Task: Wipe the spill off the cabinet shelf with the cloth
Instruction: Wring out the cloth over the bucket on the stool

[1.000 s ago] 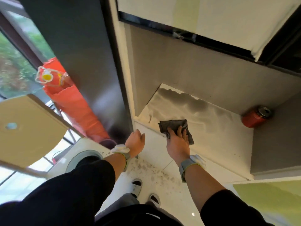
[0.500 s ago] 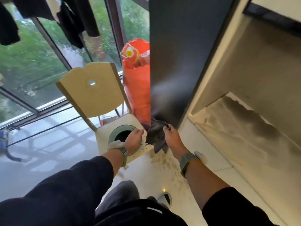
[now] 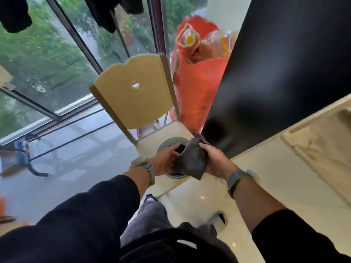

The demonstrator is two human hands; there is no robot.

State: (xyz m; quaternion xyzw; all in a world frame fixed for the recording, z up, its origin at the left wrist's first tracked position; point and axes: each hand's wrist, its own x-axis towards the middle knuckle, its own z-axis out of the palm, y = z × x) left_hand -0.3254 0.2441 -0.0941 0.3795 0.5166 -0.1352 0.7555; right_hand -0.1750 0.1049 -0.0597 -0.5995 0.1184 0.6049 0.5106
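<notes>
A dark grey cloth (image 3: pixel 190 161) hangs bunched between both hands, above a round glass bowl (image 3: pixel 167 144) that stands on the seat of a small wooden chair (image 3: pixel 133 92). My left hand (image 3: pixel 164 160) grips the cloth's left edge. My right hand (image 3: pixel 216 161) holds its right side and top corner. The cabinet shelf (image 3: pixel 321 137) shows only at the far right edge, pale and streaked, well away from the cloth. The black cabinet side panel (image 3: pixel 284 63) stands between the chair and the shelf.
An orange sack (image 3: pixel 197 88) stuffed with bags leans behind the chair against the black panel. A large window (image 3: pixel 47 59) fills the left. Dark clothes (image 3: pixel 106 10) hang at the top. My feet in slippers (image 3: pixel 218 220) stand on the glossy tile floor (image 3: pixel 275 177).
My right hand lifted the cloth off the shelf and carried it left over the bowl on the chair. My left hand took hold of the cloth too. The view swung left.
</notes>
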